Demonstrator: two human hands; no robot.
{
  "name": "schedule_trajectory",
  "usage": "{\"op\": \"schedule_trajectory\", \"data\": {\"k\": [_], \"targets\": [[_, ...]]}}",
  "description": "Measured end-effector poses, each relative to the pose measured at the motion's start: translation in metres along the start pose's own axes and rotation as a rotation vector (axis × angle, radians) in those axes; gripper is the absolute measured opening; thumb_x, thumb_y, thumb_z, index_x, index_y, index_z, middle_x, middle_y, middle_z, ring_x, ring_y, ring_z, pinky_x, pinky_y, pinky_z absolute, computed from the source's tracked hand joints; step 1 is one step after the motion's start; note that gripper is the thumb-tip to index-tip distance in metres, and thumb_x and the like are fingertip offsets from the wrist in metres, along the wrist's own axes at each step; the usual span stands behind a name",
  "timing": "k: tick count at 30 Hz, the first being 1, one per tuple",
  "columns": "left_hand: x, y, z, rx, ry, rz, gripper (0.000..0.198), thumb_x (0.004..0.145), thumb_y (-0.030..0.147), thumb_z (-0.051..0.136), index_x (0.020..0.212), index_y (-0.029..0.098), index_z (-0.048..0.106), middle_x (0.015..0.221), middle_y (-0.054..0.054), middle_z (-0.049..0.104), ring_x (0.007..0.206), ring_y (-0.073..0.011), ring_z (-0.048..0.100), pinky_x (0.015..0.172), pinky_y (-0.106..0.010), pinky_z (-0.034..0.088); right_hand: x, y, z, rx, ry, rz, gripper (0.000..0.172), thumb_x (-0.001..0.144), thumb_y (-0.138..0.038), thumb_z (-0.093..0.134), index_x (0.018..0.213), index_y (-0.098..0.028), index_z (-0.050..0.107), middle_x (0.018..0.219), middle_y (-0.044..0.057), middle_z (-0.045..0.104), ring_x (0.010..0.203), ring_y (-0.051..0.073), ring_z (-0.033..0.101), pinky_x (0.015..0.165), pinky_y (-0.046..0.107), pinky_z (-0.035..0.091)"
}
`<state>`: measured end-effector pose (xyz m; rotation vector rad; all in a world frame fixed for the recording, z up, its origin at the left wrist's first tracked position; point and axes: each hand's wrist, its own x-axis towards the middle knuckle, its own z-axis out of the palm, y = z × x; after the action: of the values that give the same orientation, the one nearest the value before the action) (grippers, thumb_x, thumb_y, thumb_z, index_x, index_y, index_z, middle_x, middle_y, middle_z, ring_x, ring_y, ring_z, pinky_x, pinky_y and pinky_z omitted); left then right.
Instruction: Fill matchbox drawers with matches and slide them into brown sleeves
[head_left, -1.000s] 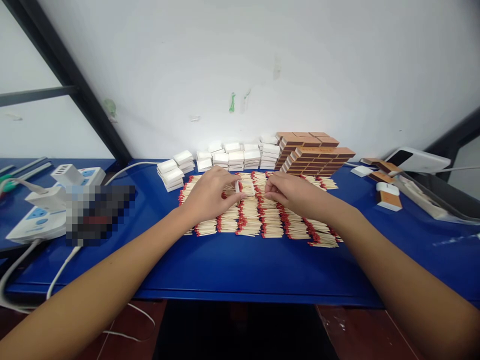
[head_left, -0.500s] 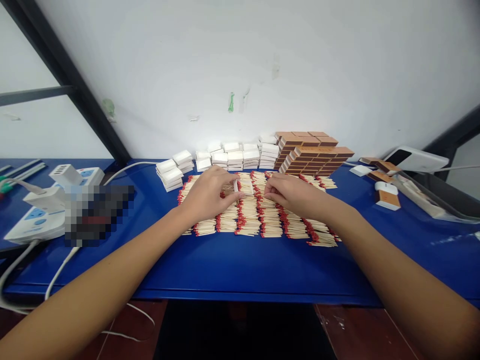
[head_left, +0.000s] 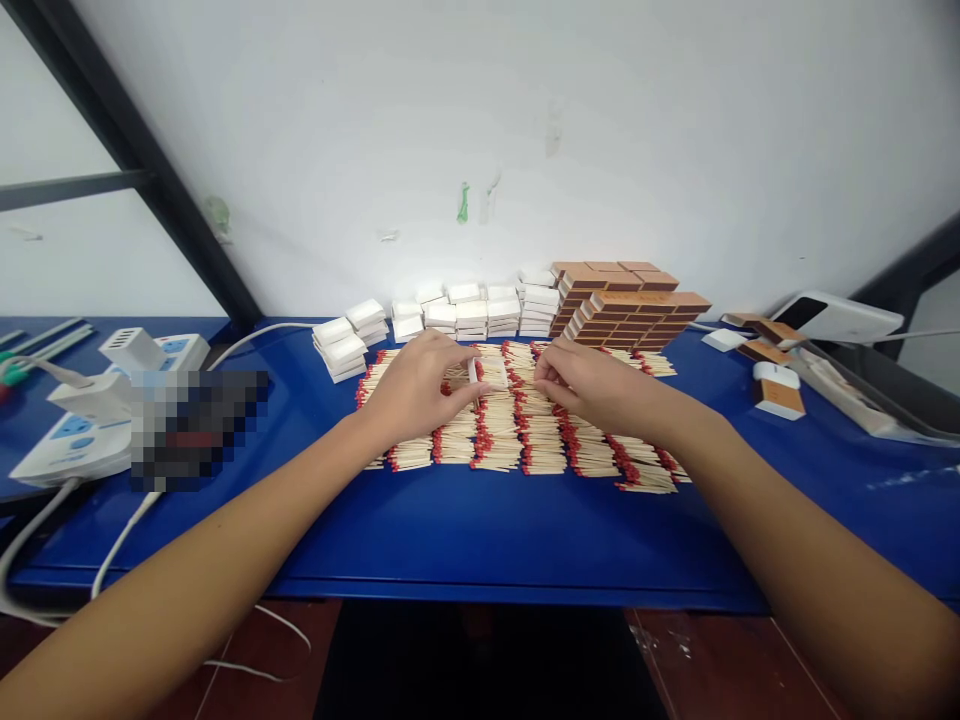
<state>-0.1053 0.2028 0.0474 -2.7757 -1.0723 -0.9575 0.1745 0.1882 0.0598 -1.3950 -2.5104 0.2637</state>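
Between thumb and fingers, my left hand (head_left: 427, 388) grips a small white matchbox tray (head_left: 493, 374) by its left end. My right hand (head_left: 574, 378) is a little to the right of the tray, its fingertips pinched together just over the matches. What sits in that pinch, if anything, is too small to make out. Beneath both hands, red-tipped matches (head_left: 542, 445) lie spread in several rows. My left hand and the tray cover part of them.
White matchbox trays (head_left: 456, 315) are stacked along the wall, beside a pile of brown matchbox sleeves (head_left: 630, 305). On the blue table (head_left: 465, 530), loose sleeves (head_left: 778, 398) and a white device (head_left: 840, 318) lie right; a power strip (head_left: 75, 440) with cables lies left.
My right hand has shifted very slightly to the right, away from the tray, still pinched. My left hand keeps its hold on the tray in nearly the same place.
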Motion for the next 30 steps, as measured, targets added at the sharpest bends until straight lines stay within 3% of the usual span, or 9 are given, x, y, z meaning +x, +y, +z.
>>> {"op": "schedule_trajectory", "data": {"k": [9, 14, 30], "targets": [[0.0, 0.011, 0.002, -0.127, 0.008, 0.011, 0.037, 0.101, 0.057, 0.07, 0.113, 0.023, 0.077, 0.095, -0.006, 0.076, 0.095, -0.0257, 0.067, 0.086, -0.041, 0.053, 0.0, -0.029, -0.002, 0.234, 0.233, -0.068, 0.019, 0.106, -0.041, 0.053, 0.099, -0.025, 0.059, 0.101, 0.009, 0.066, 0.089, 0.024, 0.061, 0.073, 0.037, 0.046], [-0.001, 0.016, 0.003, -0.175, 0.0, -0.003, 0.036, 0.101, 0.059, 0.068, 0.102, 0.025, 0.078, 0.097, -0.006, 0.077, 0.097, -0.0251, 0.068, 0.086, -0.04, 0.053, 0.0, -0.03, 0.006, 0.242, 0.211, -0.129, 0.019, 0.107, -0.041, 0.054, 0.1, -0.024, 0.061, 0.101, 0.008, 0.066, 0.089, 0.023, 0.06, 0.074, 0.036, 0.046], [0.0, 0.012, 0.002, -0.193, 0.039, -0.036, 0.037, 0.098, 0.06, 0.072, 0.113, 0.027, 0.079, 0.099, -0.006, 0.078, 0.099, -0.0263, 0.07, 0.087, -0.042, 0.055, 0.0, -0.026, -0.003, 0.169, 0.259, -0.13, 0.017, 0.104, -0.036, 0.056, 0.101, -0.024, 0.067, 0.096, 0.009, 0.067, 0.086, 0.024, 0.061, 0.073, 0.037, 0.046]]}}
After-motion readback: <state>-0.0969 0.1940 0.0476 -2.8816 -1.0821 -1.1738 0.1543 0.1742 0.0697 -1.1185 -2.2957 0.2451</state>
